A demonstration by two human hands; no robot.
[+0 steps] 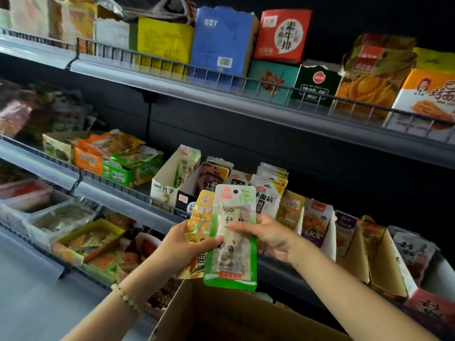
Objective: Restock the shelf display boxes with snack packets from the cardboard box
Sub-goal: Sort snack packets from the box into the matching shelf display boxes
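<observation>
**Dim snack aisle: packets in hand, boxes half filled**

Dark shelving (246, 112) ran across the wall beyond both hands, its tiers crowded with cartons (221, 40) and tear-open display boxes (317, 225). From where I stood, the job looked part done. Boxes just above the right hand (268, 238) stood packed with upright packets. The white display box (167, 185), up and to the left of the left hand (187, 246), showed mostly bare cardboard inside. Out past the right wrist, two slots (384, 262) looked nearly hollow too. Several boxes wanted filling, I judged. The cardboard box (221, 316) sat open below both wrists, but I could not see what remained in it.

The left hand gripped a small fan of gold packets (200, 217), thumb clamped across their lower front. The right hand pinched the green packet (231, 244) lying on top of them, thumb on its face and fingers behind. That packet was long and flat, glossy green at the edges. It had a clear window showing pale contents, a hang hole at the top and a panda printed low down. Its colours resembled those of the white display box, which was probably its home.
</observation>
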